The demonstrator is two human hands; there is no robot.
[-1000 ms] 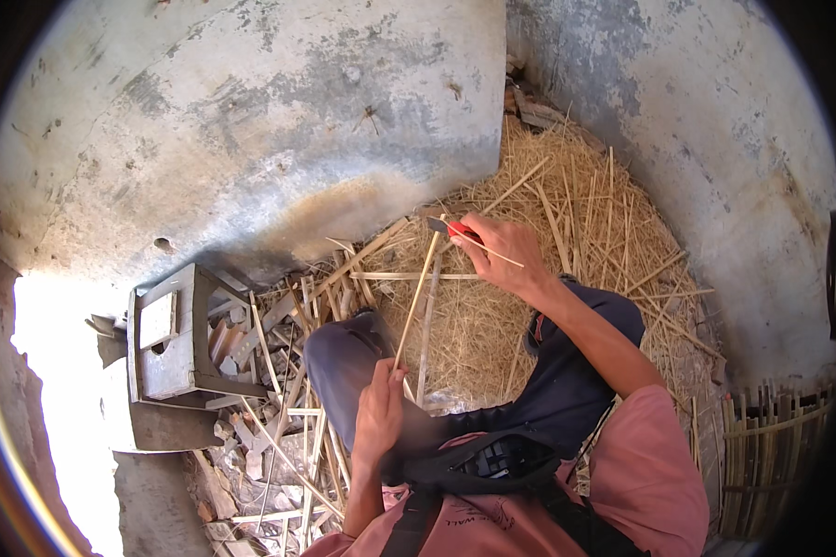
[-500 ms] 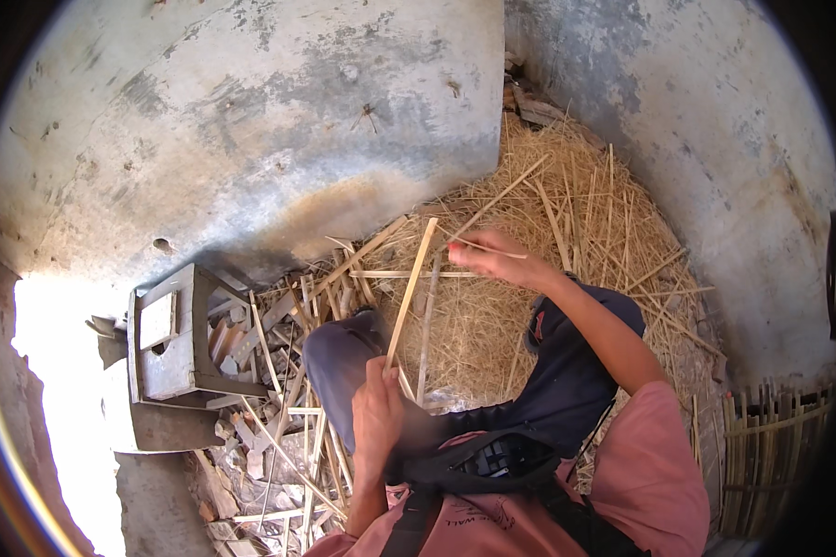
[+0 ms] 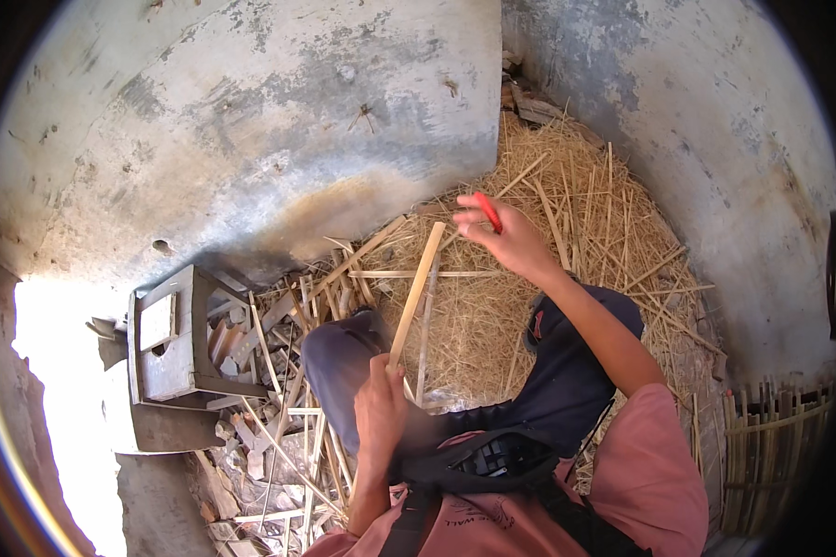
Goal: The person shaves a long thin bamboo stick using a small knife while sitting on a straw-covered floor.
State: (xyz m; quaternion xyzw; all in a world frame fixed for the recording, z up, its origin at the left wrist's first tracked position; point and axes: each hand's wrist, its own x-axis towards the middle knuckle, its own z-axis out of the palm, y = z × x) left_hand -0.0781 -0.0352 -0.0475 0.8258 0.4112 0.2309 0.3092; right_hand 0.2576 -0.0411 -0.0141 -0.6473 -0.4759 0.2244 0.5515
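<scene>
One pale strip (image 3: 416,292) juts from my closed left hand (image 3: 379,404); at one o'clock, my half-spread right hand (image 3: 511,243) holds a red handle (image 3: 488,213).

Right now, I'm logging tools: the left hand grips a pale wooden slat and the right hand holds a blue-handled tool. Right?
Not the colour: the head view shows a red-handled tool in the right hand; the left hand grips a pale wooden slat.

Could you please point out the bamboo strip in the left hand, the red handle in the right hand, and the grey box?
Bamboo strip (image 3: 416,294), head view: middle of its flat face.
Red handle (image 3: 489,214), head view: middle of its visible part.
Grey box (image 3: 169,374), head view: lower part of its panel.
</scene>
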